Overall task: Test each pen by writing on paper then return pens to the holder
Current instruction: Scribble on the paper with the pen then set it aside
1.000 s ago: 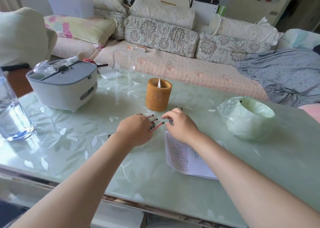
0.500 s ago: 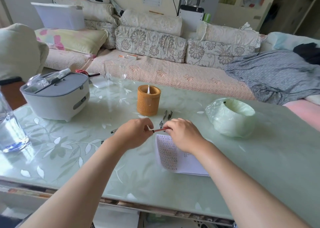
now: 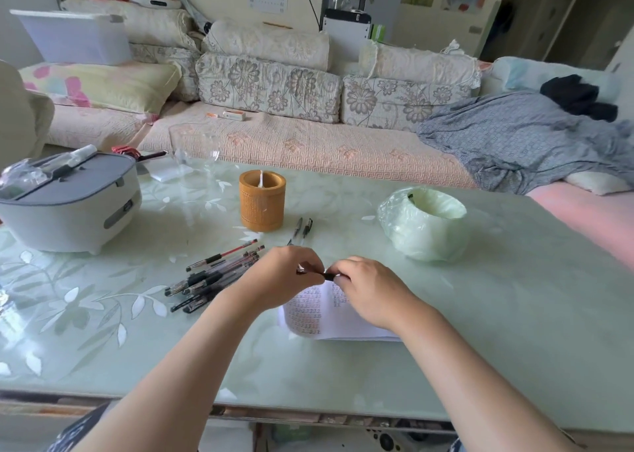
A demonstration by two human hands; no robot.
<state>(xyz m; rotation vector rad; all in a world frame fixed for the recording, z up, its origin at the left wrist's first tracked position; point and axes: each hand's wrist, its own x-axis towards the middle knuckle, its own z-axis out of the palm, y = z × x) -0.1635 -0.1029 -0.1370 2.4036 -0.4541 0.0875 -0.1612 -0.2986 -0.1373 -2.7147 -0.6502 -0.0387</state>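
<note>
Pen [image 3: 325,275]: you hold it level between both hands, just above the far edge of the paper [image 3: 338,317]. Only a short dark stretch shows between your fingers.

Left hand [image 3: 283,278]: fingers curled, pinching the pen's left end.

Right hand [image 3: 372,292]: fingers curled over the right end, clamped on it. Whether the cap is on or off, cannot tell; both ends are hidden by your fingers.

Paper: lies flat on the table [image 3: 514,297], about midway along it and nearer the near edge than the far one. Rows of small red marks cover its left part. Your right wrist hides its right side.

Holder [image 3: 262,200]: brown, round, upright, midway along the table toward the far edge. A thin white item stands inside it. It is well apart from your hands.

Two pens [image 3: 303,229]: side by side on the table, just beside the holder's base on its right, pointing toward your left hand.

Heap of pens [image 3: 214,278]: loose, with black and red ones mixed, on the table just left of your left hand.

Other items:
- A grey-lidded white appliance [image 3: 68,204] sits by the left edge.
- A clear glass [image 3: 194,153] stands at the far edge.
- A pale green plastic bag [image 3: 425,225], bunched up, sits right of the holder.
- A sofa [image 3: 274,142] runs behind the far edge.
</note>
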